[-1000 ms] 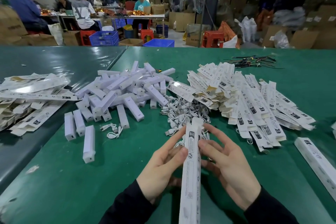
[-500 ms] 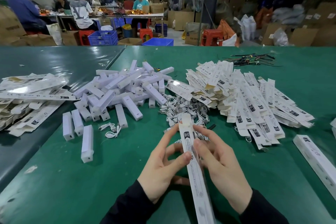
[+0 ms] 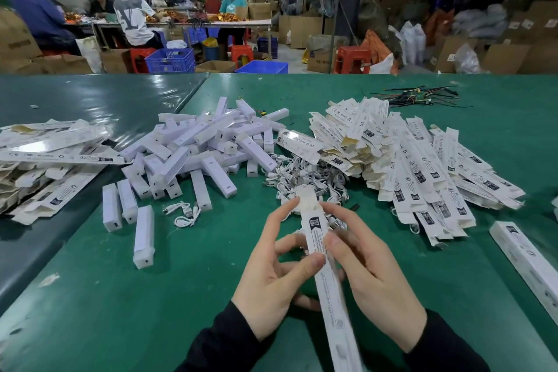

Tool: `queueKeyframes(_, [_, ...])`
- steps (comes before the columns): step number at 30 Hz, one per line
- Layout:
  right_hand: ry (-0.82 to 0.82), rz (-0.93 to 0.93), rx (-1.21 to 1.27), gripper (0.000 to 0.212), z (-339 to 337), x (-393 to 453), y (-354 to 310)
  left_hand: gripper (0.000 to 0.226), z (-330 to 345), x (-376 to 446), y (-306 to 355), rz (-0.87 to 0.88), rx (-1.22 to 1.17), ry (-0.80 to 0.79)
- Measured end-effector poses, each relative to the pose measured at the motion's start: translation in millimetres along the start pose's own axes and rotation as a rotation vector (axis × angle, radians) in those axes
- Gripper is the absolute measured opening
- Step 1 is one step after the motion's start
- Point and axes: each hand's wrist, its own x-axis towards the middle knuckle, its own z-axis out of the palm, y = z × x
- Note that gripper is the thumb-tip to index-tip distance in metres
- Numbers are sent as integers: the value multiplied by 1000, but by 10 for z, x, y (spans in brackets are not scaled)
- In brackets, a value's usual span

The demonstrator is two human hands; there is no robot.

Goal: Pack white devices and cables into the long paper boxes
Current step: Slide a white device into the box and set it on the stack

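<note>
Both hands are closed in a grip on one long box (image 3: 324,254): the left hand (image 3: 271,278) pinches it between thumb and fingers near its upper third, and the right hand (image 3: 371,275) is curled round it from the other side. Over the last second the box has been tilted, so that its near end now runs down towards the sleeves on the right, while its far end has dropped lower and its flap (image 3: 305,195) is seen standing open with the left index finger (image 3: 287,207) laid against it. From this it is judged that the box is being opened or closed at that end; whether a device and a cable are already inside cannot be told. Just beyond the flap a tangle of cables (image 3: 302,178) lies on the green bench (image 3: 90,296), with one loose cable (image 3: 184,214) to the left. Near it, single devices (image 3: 144,235) lie apart from the device heap (image 3: 205,145). To the right, flat boxes (image 3: 422,166) are piled, and one made-up box (image 3: 525,254) lies at the bench edge. More flat boxes (image 3: 45,160) are stacked far left. Nothing stands between the hands and the supplies. Dark wires (image 3: 419,96) lie at the far side, and people are seated at another table (image 3: 211,22) behind.
</note>
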Motion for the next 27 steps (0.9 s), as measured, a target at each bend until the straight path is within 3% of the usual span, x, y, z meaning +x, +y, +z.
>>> queueKeyframes(9, [-44, 68, 117, 33, 10, -11, -52, 56, -4, -5, 17, 6, 28, 6])
queueKeyframes(17, [-66, 152, 229, 18, -17, 9, -146, 56, 33, -47, 35, 34, 64, -57])
queueKeyframes(24, [-55, 298, 338, 44, -5, 16, -69, 43, 13, -35, 18, 96, 133, -64])
queueKeyframes(27, [-89, 350, 422, 37, 19, 13, -56, 36, 4, -33, 7, 151, 258, -70])
